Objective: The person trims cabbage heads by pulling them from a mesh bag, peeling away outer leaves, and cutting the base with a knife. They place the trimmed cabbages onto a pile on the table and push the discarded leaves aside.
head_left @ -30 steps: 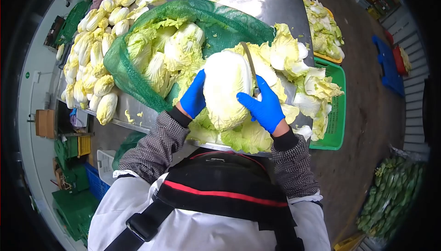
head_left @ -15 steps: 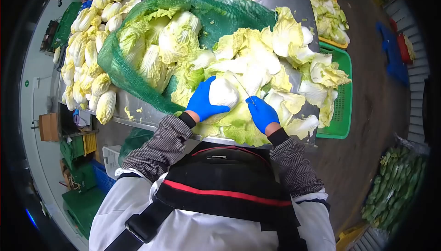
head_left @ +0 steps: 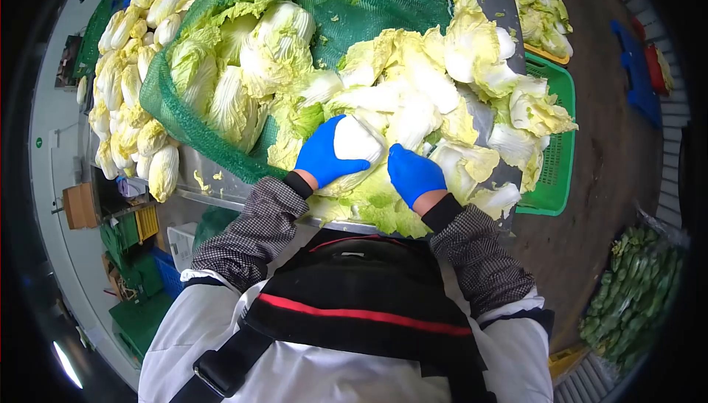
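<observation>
My left hand [head_left: 324, 154], in a blue glove, is wrapped around the left side of a napa cabbage [head_left: 357, 140]. The cabbage's white base faces me. Just right of it, my gloved right hand [head_left: 414, 174] is closed on a knife, whose blade is mostly hidden now. Loose cabbage leaves [head_left: 413, 119] lie beyond and beneath both hands. To the left, a green mesh bag [head_left: 164, 119] lies open with several whole cabbages [head_left: 234, 104] inside.
Trimmed napa cabbages [head_left: 122, 82] are piled on the metal table [head_left: 214, 195] at the left. A green crate [head_left: 557, 174] stands beyond the right edge, with leaves hanging over it. A yellow-rimmed container of leaves [head_left: 537, 8] is behind it. Bagged green vegetables [head_left: 630, 292] lie lower right.
The cabbage has turned slightly in my left hand. My right hand has rotated and drawn a little left and up, and the knife blade no longer shows clearly. The whole view has shifted slightly.
</observation>
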A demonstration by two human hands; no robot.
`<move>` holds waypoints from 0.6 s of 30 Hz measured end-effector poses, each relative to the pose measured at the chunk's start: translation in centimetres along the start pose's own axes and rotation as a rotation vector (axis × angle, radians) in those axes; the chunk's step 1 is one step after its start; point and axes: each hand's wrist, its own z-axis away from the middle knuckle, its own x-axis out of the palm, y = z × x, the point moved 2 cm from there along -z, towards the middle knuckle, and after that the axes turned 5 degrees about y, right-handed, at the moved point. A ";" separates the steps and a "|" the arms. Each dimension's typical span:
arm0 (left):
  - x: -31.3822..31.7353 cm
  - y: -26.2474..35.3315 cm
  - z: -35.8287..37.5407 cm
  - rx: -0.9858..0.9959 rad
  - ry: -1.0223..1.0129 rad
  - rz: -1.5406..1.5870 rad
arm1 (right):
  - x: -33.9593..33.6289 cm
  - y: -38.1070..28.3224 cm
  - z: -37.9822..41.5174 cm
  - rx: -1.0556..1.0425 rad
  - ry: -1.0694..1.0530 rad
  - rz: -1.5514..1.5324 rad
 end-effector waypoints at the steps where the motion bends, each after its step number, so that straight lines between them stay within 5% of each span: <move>1: 0.2 -0.1 0.0 -0.006 -0.008 0.001 | 0.4 0.2 -0.2 0.001 -0.023 0.024; 8: 0.1 -0.2 1.1 0.039 0.024 -0.027 | 4.3 2.6 -1.1 0.055 -0.021 0.044; 17: -4.1 -0.3 2.1 -0.034 -0.004 0.609 | -7.1 -1.9 -1.1 0.085 -0.186 0.004; 18: -4.6 0.0 2.2 -0.031 0.007 0.607 | -7.7 -1.8 -1.1 0.140 -0.210 -0.182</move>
